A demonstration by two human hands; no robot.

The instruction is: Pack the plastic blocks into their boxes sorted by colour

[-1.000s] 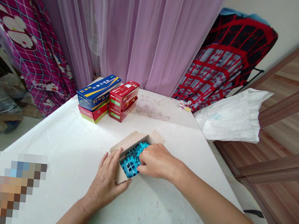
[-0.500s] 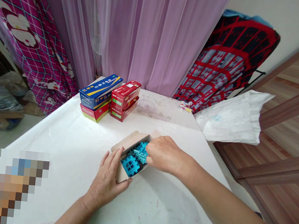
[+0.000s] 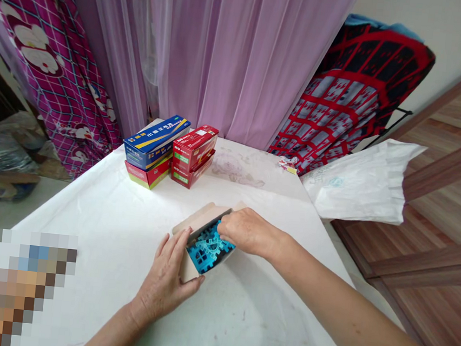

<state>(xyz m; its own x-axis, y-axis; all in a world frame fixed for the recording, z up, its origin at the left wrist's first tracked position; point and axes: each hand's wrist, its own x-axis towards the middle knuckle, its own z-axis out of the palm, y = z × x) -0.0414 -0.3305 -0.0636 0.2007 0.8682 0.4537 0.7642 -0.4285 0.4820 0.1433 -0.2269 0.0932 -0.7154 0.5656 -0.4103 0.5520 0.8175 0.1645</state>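
A small open cardboard box [image 3: 190, 267] lies at a slant on the white table, its flaps folded out. Inside it are several blue interlocking plastic building blocks [image 3: 201, 258], one with a window pattern. A lighter blue block with a curved pattern [image 3: 212, 246] lies flat on top of them. My left hand [image 3: 170, 270] grips the near left end of the box, fingers along the far side and thumb at the near one. At the box's right end my right hand [image 3: 245, 231] reaches in with curled fingers. Its fingertips are among the blocks; what they pinch is hidden.
Behind the box stand a blue carton [image 3: 156, 141] on a red-and-green carton [image 3: 149, 173] and two stacked red cartons [image 3: 194, 148]. A white bag [image 3: 360, 180] hangs over the table's right edge. Small wrapper scraps [image 3: 288, 164] lie near the back right corner.
The lighter block, tilted at my right fingers before, now lies flat in the box. My right hand has shifted slightly left and further over the box. My left hand has stayed put.
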